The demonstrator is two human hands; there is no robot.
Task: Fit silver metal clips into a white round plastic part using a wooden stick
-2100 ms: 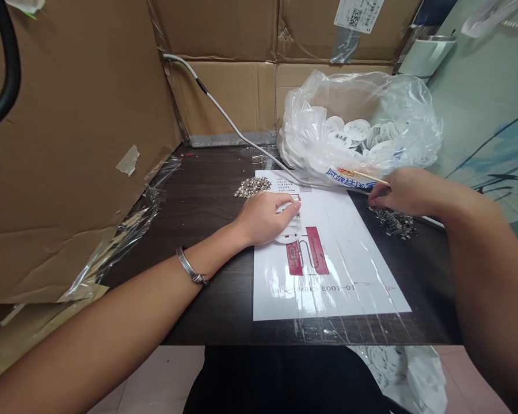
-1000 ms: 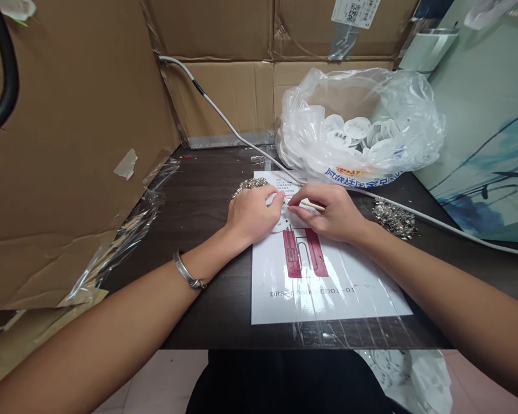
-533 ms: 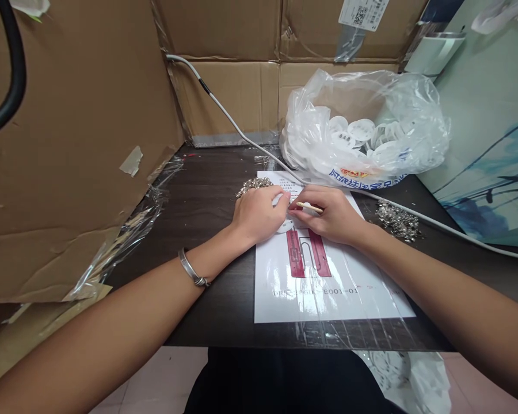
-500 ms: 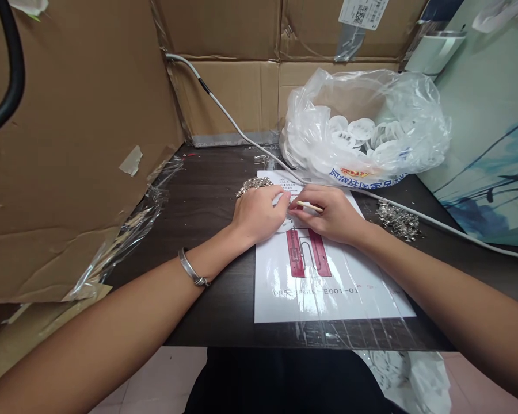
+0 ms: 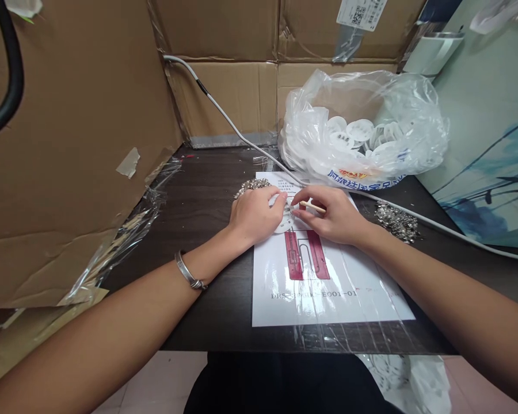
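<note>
Left hand [image 5: 255, 214] pins white disc [image 5: 281, 225] on printed sheet [image 5: 328, 287], right hand [image 5: 333, 217] pinches wooden stick [image 5: 313, 206]; bag of discs [image 5: 362, 129] behind, metal clip piles [image 5: 395, 219] flank, cable [image 5: 224, 118] crosses bench [image 5: 207, 190]

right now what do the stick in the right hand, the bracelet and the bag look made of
Stick: pale tan, matte, thin; looks like wood or bamboo.
Bracelet: silvery with bright glints, likely metal.
Bag: thin clear plastic, crinkled and glossy, the white discs showing through.
</note>
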